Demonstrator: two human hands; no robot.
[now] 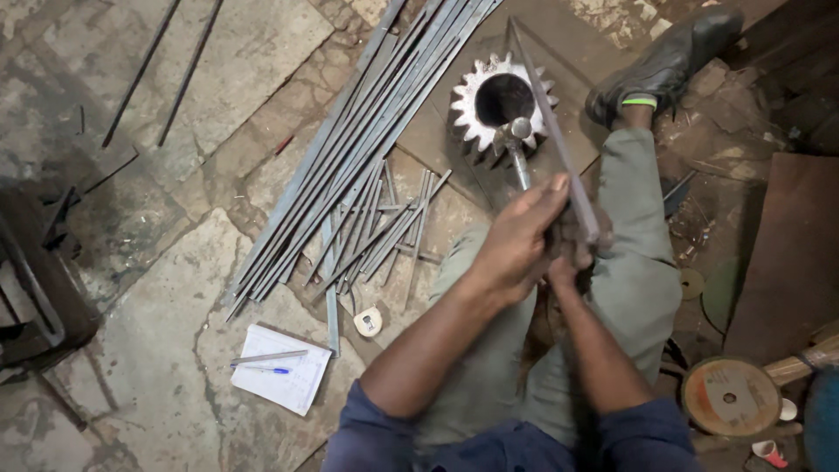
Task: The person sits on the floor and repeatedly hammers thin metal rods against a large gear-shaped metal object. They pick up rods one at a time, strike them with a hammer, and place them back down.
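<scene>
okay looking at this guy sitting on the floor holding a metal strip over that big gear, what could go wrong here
Both bare hands, left hand and right hand, grip the thin metal strip without gloves, so a slip could cut the palms. The hammer rests against the toothed gear right by the leg; it might topple onto it. The loose steel strips spread across the floor beside the person could roll or trip them when rising.

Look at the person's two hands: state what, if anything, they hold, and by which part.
Both hands, left hand and right hand, grip one long flat metal strip at its near end; its far end points toward the big gear.
</scene>
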